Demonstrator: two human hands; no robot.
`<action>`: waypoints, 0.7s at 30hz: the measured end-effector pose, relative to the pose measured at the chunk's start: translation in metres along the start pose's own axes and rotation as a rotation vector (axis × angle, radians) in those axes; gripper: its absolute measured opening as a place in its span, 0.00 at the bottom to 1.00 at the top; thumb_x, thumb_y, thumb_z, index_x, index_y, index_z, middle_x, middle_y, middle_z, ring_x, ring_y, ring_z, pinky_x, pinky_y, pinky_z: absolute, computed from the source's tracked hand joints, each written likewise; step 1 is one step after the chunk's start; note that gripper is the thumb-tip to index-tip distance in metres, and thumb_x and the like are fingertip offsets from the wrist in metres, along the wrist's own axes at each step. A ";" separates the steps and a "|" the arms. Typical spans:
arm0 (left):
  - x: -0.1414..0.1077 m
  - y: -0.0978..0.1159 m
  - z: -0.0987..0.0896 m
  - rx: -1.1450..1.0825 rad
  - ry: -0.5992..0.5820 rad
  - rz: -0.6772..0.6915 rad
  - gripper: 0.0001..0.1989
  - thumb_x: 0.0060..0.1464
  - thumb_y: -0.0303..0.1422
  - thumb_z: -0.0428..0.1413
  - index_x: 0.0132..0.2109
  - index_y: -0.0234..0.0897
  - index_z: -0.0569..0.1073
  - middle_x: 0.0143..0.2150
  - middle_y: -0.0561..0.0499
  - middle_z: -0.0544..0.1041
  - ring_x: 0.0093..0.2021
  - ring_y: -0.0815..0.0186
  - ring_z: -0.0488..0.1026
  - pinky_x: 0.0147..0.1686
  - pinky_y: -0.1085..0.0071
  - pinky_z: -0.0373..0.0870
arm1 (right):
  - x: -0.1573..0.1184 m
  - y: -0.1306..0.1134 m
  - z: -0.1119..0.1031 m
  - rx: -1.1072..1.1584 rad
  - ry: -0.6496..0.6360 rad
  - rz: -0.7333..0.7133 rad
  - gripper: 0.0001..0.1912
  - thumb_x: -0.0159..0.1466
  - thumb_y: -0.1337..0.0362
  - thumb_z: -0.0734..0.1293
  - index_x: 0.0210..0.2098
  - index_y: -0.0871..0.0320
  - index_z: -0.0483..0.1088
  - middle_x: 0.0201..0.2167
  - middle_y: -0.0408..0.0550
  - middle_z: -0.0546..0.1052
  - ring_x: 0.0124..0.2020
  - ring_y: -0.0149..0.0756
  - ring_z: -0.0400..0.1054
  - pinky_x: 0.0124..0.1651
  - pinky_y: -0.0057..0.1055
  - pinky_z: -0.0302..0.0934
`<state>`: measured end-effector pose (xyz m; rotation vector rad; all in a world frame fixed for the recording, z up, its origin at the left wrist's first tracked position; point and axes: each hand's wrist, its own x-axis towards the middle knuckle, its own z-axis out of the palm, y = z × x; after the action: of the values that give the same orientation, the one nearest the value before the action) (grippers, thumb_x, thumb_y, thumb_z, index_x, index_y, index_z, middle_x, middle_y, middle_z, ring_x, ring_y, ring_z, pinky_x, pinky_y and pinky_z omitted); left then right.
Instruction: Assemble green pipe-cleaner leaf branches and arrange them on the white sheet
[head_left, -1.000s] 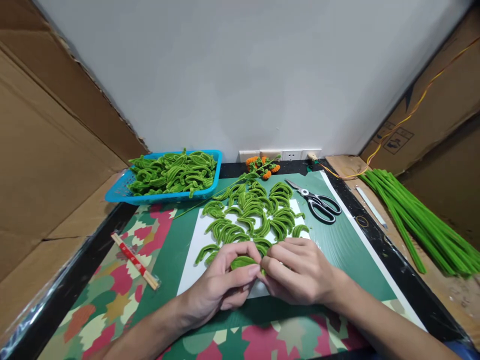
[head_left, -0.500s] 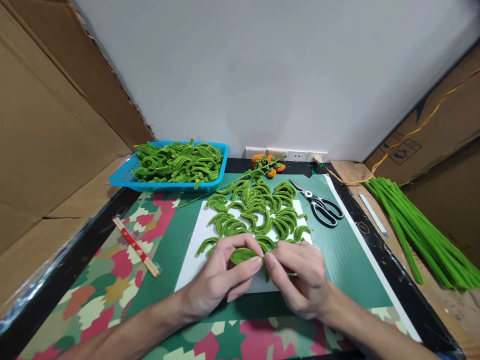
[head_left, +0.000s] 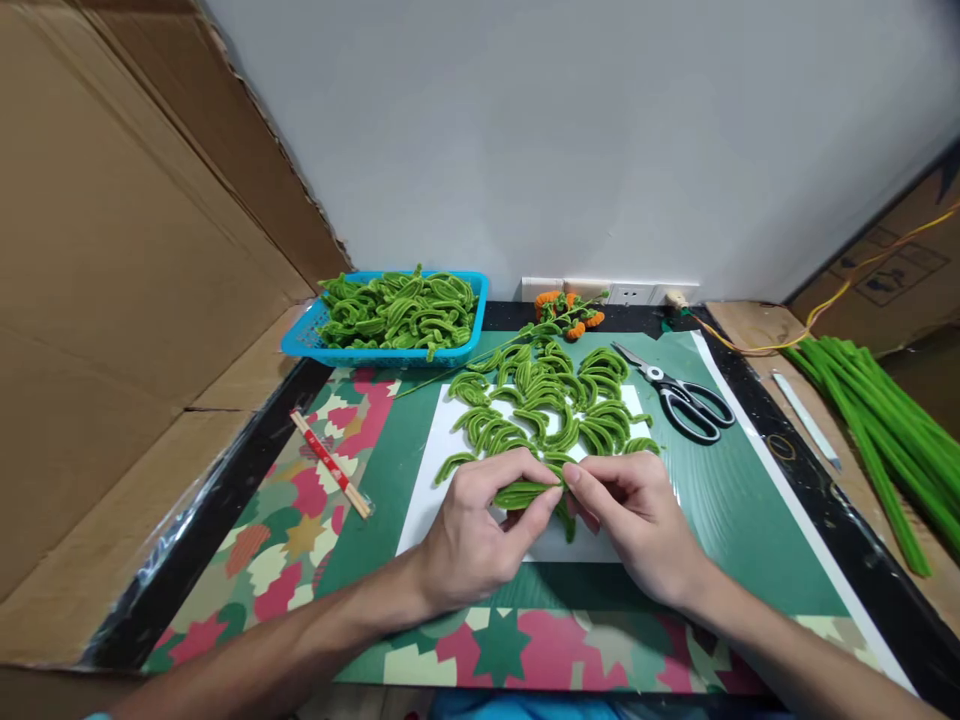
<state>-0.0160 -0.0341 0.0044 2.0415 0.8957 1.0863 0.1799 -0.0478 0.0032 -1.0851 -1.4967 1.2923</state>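
Past the far side of the sheet, my camera meets a smooth pale wall; well to the sheet's left stands folded brown cardboard. The desk shows as a black, scuffed border out to the right of the sheet, and the mat, glossy green with jagged pink and cream shapes along its edges, lies beneath it. The white sheet is flat and mostly covered by fuzzy, curved green pieces, bent like crescents. Beyond its left corner I have the basket, blue plastic with a perforated side, heaped with similar fuzzy strips. Well to its right rests a bundle of stems, long, straight and velvety.

Over the sheet's near part I see both hands. The left hand pinches a green leaf, ribbed and pointed, between thumb and forefinger; the right hand pinches that leaf's right tip. The scissors, steel blades with looped dark handles, lie just right of the sheet. Beyond it sits a sprig with knobbly orange heads. Left of it lie the chopsticks, slim wood in a red band.
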 end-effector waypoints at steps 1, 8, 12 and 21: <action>0.000 -0.002 0.001 0.014 0.002 0.048 0.04 0.66 0.24 0.60 0.43 0.36 0.77 0.35 0.53 0.79 0.34 0.70 0.76 0.37 0.76 0.70 | 0.000 0.000 0.000 -0.017 0.005 0.002 0.30 0.73 0.49 0.67 0.19 0.57 0.61 0.18 0.38 0.57 0.21 0.26 0.48 0.25 0.29 0.43; -0.003 -0.013 -0.001 0.104 -0.065 0.238 0.07 0.67 0.20 0.58 0.47 0.35 0.76 0.36 0.50 0.77 0.34 0.69 0.73 0.35 0.74 0.69 | 0.010 0.004 -0.006 0.176 -0.106 0.148 0.30 0.69 0.46 0.71 0.19 0.58 0.67 0.14 0.36 0.58 0.18 0.25 0.46 0.22 0.29 0.40; 0.000 -0.006 -0.003 -0.023 -0.043 -0.031 0.02 0.69 0.26 0.59 0.44 0.37 0.76 0.37 0.52 0.79 0.36 0.70 0.76 0.39 0.76 0.71 | 0.010 0.002 -0.013 0.179 -0.184 0.154 0.25 0.72 0.47 0.69 0.26 0.59 0.72 0.15 0.35 0.61 0.16 0.25 0.48 0.20 0.27 0.43; 0.005 -0.001 -0.003 -0.628 -0.131 -0.540 0.14 0.69 0.42 0.63 0.46 0.37 0.71 0.22 0.64 0.63 0.16 0.78 0.60 0.17 0.81 0.56 | 0.002 0.010 -0.025 -0.880 0.103 -0.783 0.09 0.76 0.67 0.68 0.53 0.62 0.72 0.36 0.50 0.80 0.30 0.34 0.74 0.30 0.30 0.60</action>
<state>-0.0170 -0.0293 0.0073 1.2395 0.8338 0.7854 0.2045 -0.0388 -0.0040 -0.8681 -2.1598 0.0044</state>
